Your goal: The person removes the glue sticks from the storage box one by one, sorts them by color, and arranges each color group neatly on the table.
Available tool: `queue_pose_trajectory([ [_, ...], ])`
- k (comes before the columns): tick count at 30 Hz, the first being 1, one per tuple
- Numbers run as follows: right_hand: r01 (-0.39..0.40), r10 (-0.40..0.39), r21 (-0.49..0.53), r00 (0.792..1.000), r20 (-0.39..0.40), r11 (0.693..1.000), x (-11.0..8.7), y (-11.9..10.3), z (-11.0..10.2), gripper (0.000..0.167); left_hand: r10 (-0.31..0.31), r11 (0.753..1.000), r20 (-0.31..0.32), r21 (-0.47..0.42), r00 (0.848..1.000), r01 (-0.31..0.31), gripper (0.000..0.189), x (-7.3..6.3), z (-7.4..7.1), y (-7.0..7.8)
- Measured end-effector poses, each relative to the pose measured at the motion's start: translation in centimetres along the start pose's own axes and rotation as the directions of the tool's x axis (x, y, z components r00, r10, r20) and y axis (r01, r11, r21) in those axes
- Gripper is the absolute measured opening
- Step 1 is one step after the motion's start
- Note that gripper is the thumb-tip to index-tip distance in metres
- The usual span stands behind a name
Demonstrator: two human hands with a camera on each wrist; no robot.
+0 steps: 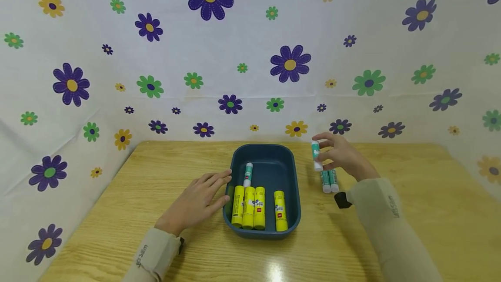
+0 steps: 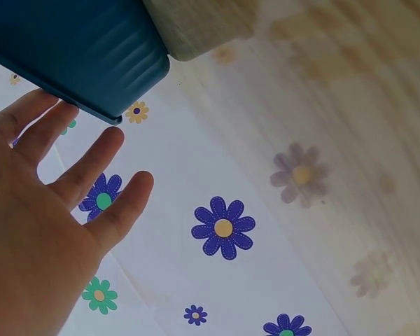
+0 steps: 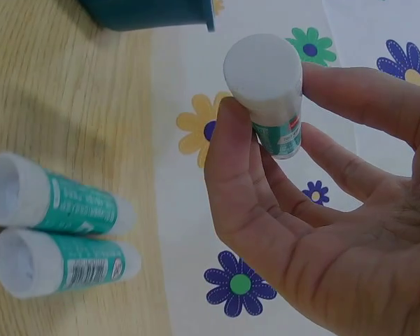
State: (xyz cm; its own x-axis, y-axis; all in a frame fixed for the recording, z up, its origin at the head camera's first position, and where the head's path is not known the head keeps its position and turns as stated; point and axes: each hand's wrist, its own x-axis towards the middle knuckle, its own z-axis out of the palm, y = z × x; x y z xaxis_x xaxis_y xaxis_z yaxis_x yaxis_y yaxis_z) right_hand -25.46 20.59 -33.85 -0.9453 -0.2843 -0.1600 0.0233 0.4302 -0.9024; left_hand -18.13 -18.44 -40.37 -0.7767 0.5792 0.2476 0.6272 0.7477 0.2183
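Note:
My right hand (image 1: 339, 155) pinches a white-and-green glue stick (image 3: 276, 98) between thumb and fingers, raised above the table to the right of the bin. Below it, a pair of similar green glue sticks (image 3: 80, 203) lies side by side on the wood. My left hand (image 1: 199, 201) has its fingers extended, with the fingertips at the left rim of the dark blue bin (image 1: 294, 186). Inside the bin, one green glue stick (image 1: 248, 174) lies at the upper left. Several yellow glue sticks (image 1: 248, 208) line the near left, and another yellow one (image 1: 280, 210) lies apart at the near right.
The wooden table (image 1: 156, 169) runs back to a white cloth (image 1: 250, 47) printed with purple, green and yellow flowers. This cloth also hangs along the left and right sides. A dark wrist strap piece (image 1: 342, 200) sticks out by the right sleeve.

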Motion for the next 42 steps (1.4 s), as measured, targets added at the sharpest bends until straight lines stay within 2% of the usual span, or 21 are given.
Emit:
queue_pose_trajectory([
  [10, 0.006, -0.006, -0.017, 1.0, -0.002, 1.0, -1.0, 2.1, -1.3, 0.068, -0.015, 1.0, 0.016, -0.019, 1.0, 0.016, 0.053, 0.0, 0.1, 0.1],
  [22, 0.004, -0.004, -0.056, 1.0, -0.001, 0.998, -2.0, 4.4, -2.9, 0.072, -0.005, 1.0, 0.011, -0.007, 1.0, 0.005, 0.052, 0.1, 0.2, 0.1],
  [28, -0.009, 0.009, -0.035, 1.0, -0.003, 0.999, -2.5, 5.7, -3.8, 0.072, -0.005, 1.0, 0.017, -0.008, 1.0, 0.005, 0.053, 0.1, 0.2, 0.1],
  [42, -0.111, 0.106, -0.108, 0.993, -0.049, 0.988, -2.6, 7.3, -3.7, 0.072, -0.007, 1.0, 0.003, -0.012, 1.0, 0.007, 0.052, 0.0, 0.0, 0.1],
])
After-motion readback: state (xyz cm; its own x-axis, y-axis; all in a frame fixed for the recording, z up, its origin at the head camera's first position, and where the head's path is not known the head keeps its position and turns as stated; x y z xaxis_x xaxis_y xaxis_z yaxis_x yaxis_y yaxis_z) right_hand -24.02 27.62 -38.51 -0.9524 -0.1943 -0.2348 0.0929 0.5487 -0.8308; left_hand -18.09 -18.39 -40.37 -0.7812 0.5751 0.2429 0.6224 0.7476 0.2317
